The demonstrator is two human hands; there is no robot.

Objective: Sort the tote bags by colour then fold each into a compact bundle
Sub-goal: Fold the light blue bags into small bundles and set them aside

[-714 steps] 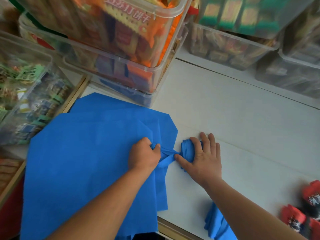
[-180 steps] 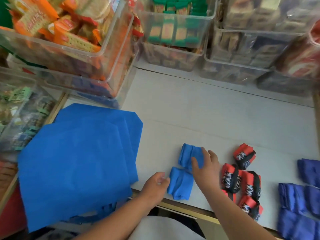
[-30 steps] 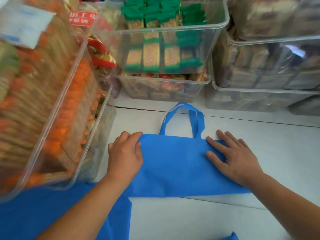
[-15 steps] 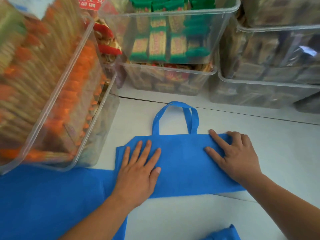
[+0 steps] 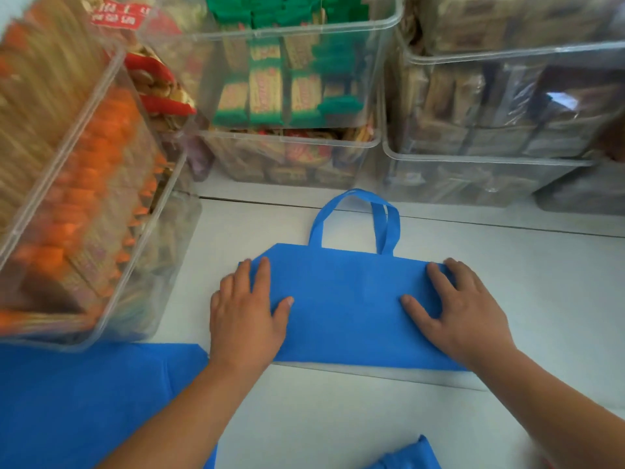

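Pressing flat | left hand (image 5: 245,316) | right hand (image 5: 463,313) | blue tote bag (image 5: 345,299)

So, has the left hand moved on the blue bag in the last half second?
Yes. The left hand slid left, away from the handles, to the blue bag's left edge.

Clear plastic bins (image 5: 291,62) of packaged snacks (image 5: 267,93) stand stacked along the rear and left of the white desk (image 5: 338,418).

Clear bins (image 5: 291,96) behind and left; bare table (image 5: 338,411) nearer.
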